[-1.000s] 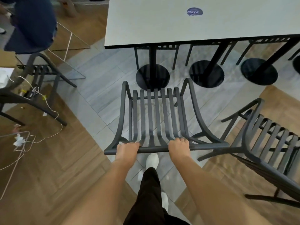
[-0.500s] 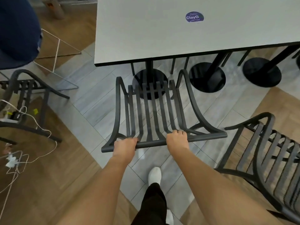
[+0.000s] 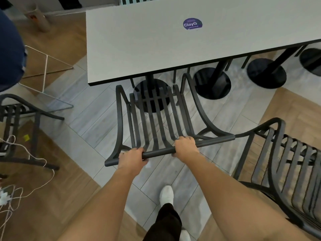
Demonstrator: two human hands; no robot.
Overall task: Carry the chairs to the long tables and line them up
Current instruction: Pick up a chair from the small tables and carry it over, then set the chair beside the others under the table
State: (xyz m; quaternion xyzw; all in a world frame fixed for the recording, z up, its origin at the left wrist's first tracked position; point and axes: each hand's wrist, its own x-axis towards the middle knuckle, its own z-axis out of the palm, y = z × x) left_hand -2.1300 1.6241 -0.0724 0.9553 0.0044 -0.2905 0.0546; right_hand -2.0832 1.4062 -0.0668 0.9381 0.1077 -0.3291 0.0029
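Note:
A dark slatted chair (image 3: 156, 119) stands in front of me, its seat facing the long grey table (image 3: 156, 46). My left hand (image 3: 132, 158) grips the left part of the chair's top rail. My right hand (image 3: 185, 146) grips the same rail further right. The chair's front end reaches the table's near edge, by the table's left end. A second dark slatted chair (image 3: 286, 162) stands at my right, close to the held chair's right armrest.
Round black table bases (image 3: 212, 84) stand under the table. A third dark chair (image 3: 19, 127) is at the left with white cables (image 3: 34, 159) on the floor. A person in blue (image 3: 8, 49) stands far left by a white wire frame (image 3: 46, 66).
The chair has moved forward with both hands on its rail, and its front end now reaches the table edge. The chair at the right is closer to me.

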